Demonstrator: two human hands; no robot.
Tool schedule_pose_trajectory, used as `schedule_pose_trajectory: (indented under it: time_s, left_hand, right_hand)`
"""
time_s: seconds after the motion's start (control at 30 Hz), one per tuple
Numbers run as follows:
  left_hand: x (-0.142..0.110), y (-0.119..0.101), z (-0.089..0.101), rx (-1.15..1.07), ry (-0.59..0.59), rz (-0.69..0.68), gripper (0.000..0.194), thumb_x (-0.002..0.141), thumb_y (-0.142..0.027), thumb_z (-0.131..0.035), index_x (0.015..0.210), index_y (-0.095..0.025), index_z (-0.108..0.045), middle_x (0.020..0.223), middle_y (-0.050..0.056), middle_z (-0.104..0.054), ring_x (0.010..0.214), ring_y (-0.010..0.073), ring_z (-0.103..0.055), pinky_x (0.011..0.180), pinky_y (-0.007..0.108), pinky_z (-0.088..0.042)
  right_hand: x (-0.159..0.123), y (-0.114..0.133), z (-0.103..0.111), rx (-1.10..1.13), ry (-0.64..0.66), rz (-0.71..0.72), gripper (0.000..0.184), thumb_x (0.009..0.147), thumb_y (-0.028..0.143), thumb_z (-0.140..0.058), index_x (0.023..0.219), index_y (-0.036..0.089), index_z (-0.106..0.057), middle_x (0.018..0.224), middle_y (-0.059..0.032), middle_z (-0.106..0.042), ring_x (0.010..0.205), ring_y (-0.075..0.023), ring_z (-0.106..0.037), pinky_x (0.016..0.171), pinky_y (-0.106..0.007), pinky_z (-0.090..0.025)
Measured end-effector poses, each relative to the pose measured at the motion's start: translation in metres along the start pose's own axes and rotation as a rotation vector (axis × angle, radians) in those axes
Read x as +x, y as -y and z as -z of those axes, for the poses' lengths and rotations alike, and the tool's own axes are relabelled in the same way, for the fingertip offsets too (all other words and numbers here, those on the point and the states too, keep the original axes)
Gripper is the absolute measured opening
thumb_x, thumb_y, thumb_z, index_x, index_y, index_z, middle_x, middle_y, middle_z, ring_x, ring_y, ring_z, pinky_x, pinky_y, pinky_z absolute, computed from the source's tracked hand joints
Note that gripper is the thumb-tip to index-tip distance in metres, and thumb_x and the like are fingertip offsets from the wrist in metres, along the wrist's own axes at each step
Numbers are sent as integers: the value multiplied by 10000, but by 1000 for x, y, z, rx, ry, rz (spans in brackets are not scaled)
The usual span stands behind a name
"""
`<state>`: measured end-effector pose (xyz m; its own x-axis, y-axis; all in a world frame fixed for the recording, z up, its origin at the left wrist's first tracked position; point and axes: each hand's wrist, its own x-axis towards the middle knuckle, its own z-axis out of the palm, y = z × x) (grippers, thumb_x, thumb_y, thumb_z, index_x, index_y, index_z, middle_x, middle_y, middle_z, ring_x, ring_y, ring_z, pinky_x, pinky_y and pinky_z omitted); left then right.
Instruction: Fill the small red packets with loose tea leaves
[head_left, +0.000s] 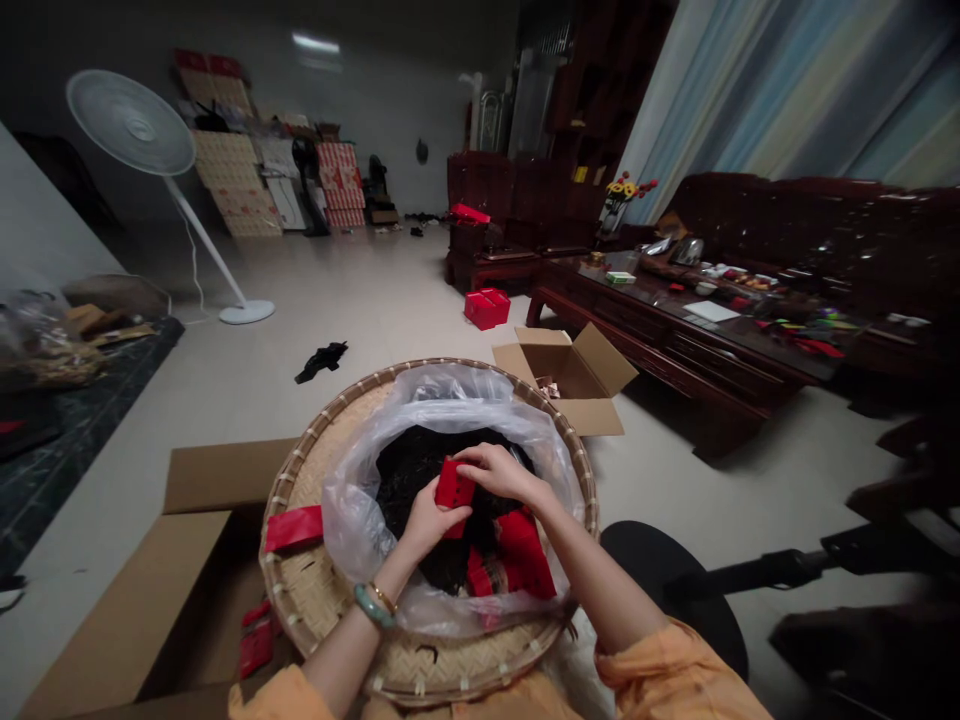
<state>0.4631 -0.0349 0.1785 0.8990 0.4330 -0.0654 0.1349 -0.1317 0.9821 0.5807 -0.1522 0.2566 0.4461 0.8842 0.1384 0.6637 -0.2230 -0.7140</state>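
Observation:
Over a clear plastic bag [349, 500], my left hand [426, 524] is closed around a small red packet [453, 484] held upright. The fingers of my right hand [496, 470] are bent against the packet's top edge, apparently pinching it; their tips are partly hidden. Dark, dry-looking shredded material [405, 470] fills the bag, its kind unclear. More red packets [525, 550] lie on that material under my right forearm. The bag sits in a round woven bamboo tray [279, 500], and a flat red packet [295, 528] rests on the tray's left side.
An open cardboard box [172, 590] at left holds red packets [256, 640]. Another open box [600, 365] stands beyond the tray, near a red box [487, 308] and a low wooden table [637, 330]. A black round base [667, 600] is at right, a fan [135, 125] back left.

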Motion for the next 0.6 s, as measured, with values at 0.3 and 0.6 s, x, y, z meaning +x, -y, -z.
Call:
schedule_pose_trajectory:
  time_s: [0.3,0.6]
  left_hand:
    - [-10,-6,5,210,-78,-210,389,617,-283,-719,973,-154,-631,860,32,-695,779,196,-626,745,311,-489]
    - [-8,-15,1,82,7,-122,373,608,-291,-729,944,-147,-655,850,36,-695,809,208,-623,752,311,-483]
  right_hand:
    - [-21,16,28,119,-68,-28,178,786,273,-591,920,204,-684,836,-26,-693,709,-158,-629,632,-247,-481]
    - [-4,2,6,134,39,-260,106,612,71,-616,666,162,-619,580,35,-593,475,-90,-520,426,-178,-401]
